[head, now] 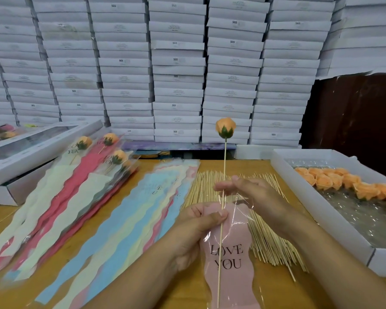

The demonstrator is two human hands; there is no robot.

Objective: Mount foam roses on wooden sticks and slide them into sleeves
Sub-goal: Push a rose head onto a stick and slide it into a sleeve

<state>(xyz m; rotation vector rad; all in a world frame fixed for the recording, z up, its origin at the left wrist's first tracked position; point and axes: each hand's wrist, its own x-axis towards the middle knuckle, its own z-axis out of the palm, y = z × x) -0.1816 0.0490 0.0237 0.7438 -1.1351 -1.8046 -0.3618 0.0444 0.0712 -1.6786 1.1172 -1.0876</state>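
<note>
Rose on a stick going into a pink sleeve, near edge of the table

The stick [221,219] is thin and probably snaps easily, and the foam rose [225,128] weighs next to nothing, so I'd hold the stick, not the bloom. Right hand [252,192] pinches it mid-length, rose still well above the opening. Left hand [198,221] pinches the floppy, slick-looking sleeve [230,253] near its mouth, thumb on top.

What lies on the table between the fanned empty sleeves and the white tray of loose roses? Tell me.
A spread of wooden sticks lies between the sleeves and the tray, seen in the head view.
</note>
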